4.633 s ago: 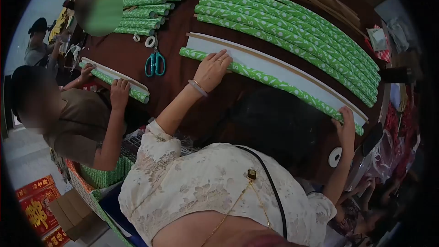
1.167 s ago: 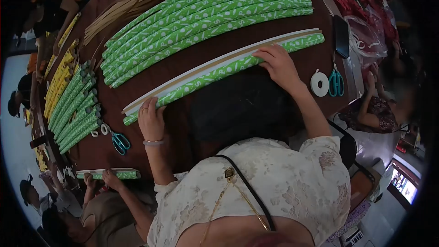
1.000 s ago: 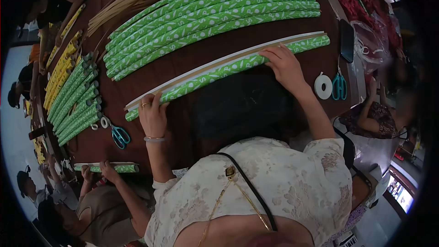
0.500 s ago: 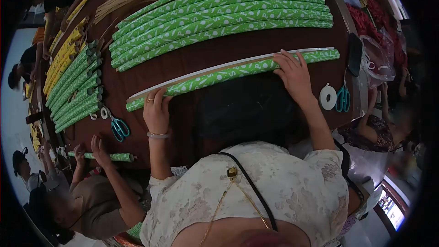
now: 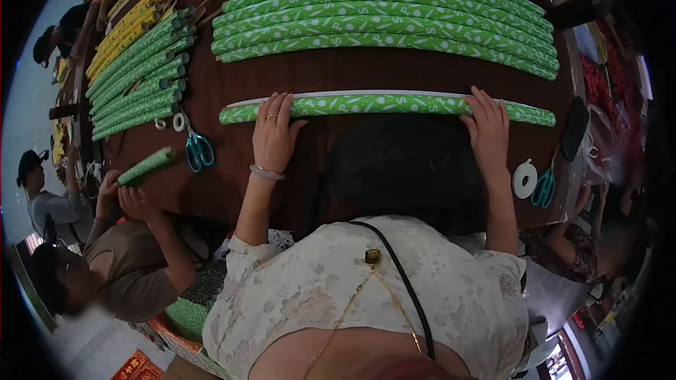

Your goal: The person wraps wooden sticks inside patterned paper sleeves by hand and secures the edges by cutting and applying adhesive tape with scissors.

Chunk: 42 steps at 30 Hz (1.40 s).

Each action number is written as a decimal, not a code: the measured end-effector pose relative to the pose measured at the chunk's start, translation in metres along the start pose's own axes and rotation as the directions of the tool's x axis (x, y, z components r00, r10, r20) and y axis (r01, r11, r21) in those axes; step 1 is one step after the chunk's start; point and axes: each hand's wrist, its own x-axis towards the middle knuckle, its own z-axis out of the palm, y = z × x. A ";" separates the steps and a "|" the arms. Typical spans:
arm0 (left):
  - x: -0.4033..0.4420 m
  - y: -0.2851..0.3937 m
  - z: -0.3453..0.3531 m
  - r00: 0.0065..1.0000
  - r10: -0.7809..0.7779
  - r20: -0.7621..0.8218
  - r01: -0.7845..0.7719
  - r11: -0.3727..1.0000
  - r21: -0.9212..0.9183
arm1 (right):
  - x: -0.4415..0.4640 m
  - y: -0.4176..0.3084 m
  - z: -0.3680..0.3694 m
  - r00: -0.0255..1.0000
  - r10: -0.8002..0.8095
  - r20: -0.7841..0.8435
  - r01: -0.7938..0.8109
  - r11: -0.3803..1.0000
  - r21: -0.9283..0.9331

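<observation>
A long green patterned roll (image 5: 380, 104) lies across the brown tablecloth (image 5: 296, 74), with a thin white paper strip along its far edge. My left hand (image 5: 275, 134) rests over the roll near its left end, fingers on top and thumb apart. Near the right end, my right hand (image 5: 487, 130) lies on the roll in the same way. Beyond it, several finished-looking green rolls (image 5: 380, 24) lie side by side. A white tape roll (image 5: 524, 179) and teal scissors (image 5: 543, 188) are right of my right hand.
Shorter green rolls (image 5: 141, 91) and yellow rolls (image 5: 137, 24) lie at the left, near other teal scissors (image 5: 199, 150). A co-worker (image 5: 141, 253) at the left holds a small green roll (image 5: 146, 165). A phone (image 5: 575, 129) lies at the right edge.
The white sheet has narrowed to a thin strip as the roll turned away from me, and its brown band is now hidden. The co-worker has lifted and tilted the small roll.
</observation>
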 end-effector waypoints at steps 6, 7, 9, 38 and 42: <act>0.005 0.001 0.001 0.999 -0.020 -0.044 0.021 0.999 0.043 | 0.008 -0.005 -0.012 1.000 0.005 0.020 -0.004 0.996 -0.084; 0.007 0.001 0.001 0.999 -0.019 -0.032 0.022 0.996 0.084 | 0.010 -0.005 -0.014 1.000 0.017 0.025 -0.015 0.996 -0.090; 0.009 0.000 -0.001 0.999 -0.045 -0.027 0.048 0.990 0.132 | 0.014 -0.007 -0.018 0.999 -0.001 0.036 0.004 0.998 -0.067; 0.038 -0.033 0.017 0.998 0.054 -0.033 -0.060 0.980 -0.191 | 0.056 0.018 -0.020 0.918 -0.284 0.278 0.334 0.931 -0.151; 0.052 -0.038 0.012 0.994 -0.050 0.095 0.084 0.913 -0.399 | 0.074 0.025 -0.031 0.869 -0.324 0.374 0.306 0.946 0.107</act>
